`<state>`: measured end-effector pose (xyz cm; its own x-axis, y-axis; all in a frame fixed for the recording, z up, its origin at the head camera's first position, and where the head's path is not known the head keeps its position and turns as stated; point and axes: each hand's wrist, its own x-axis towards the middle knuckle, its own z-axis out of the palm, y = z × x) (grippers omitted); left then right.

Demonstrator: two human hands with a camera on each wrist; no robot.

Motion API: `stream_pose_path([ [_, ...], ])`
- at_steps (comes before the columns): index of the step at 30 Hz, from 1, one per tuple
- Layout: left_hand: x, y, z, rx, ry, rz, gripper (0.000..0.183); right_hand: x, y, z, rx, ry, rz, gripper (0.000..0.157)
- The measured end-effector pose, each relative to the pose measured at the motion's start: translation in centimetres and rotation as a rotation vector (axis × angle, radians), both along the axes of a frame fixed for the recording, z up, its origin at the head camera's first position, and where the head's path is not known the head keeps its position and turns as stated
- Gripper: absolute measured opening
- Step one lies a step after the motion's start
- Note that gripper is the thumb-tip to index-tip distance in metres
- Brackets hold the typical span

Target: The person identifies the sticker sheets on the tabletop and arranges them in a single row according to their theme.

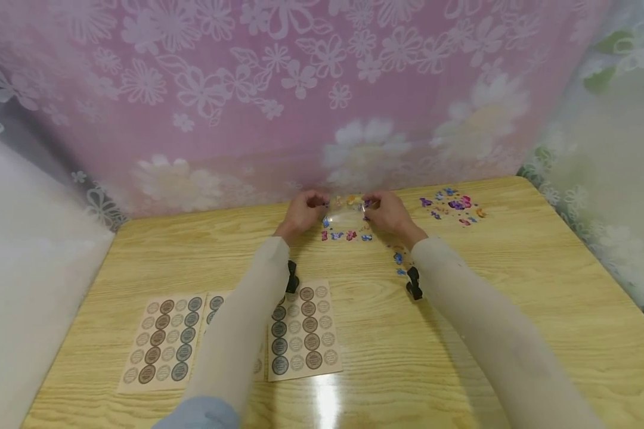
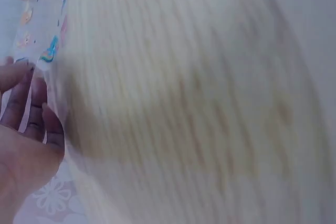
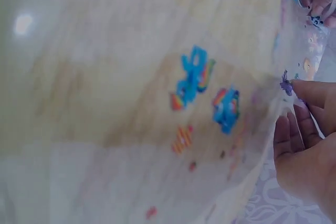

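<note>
Near the far edge of the table, both hands hold a clear sticker sheet (image 1: 350, 236) printed with small colourful cartoon figures. My left hand (image 1: 302, 213) pinches its left side between thumb and fingertips; in the left wrist view, the thumb and index finger of that hand (image 2: 31, 129) meet at a corner of the film. The right side is pinched by my right hand (image 1: 390, 214). Up close in the right wrist view, a purple figure (image 3: 285, 85) shows at the right thumb tip. The sheet's middle looks transparent and shiny.
Beside the right forearm lies another clear sheet with blue figures (image 1: 398, 258), partly covered by the sleeve. Further right is a cluster of colourful stickers (image 1: 457, 205). Paper sheets of round brown and grey labels (image 1: 305, 333) lie front left, partly under the left arm. A floral curtain (image 1: 300, 137) hangs behind the table.
</note>
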<state>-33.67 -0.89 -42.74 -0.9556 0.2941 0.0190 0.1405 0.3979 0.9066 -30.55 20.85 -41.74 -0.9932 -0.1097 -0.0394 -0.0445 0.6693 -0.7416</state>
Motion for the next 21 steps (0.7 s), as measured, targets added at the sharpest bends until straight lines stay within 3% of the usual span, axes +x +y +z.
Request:
stream_pose_path([
  [5,0.6,-0.8,0.9,-0.003,-0.023,-0.017,0.026,0.7,0.2,1.1,-0.052,0.012,0.059,0.034],
  [13,2.1,-1.5,3.6,-0.013,0.001,-0.086,0.022,3.0,1.3,3.7,-0.110,0.054,0.124,0.033],
  [21,5.2,-1.8,5.4,-0.057,0.080,-0.260,0.025,6.1,2.9,4.6,-0.149,0.018,0.217,0.035],
])
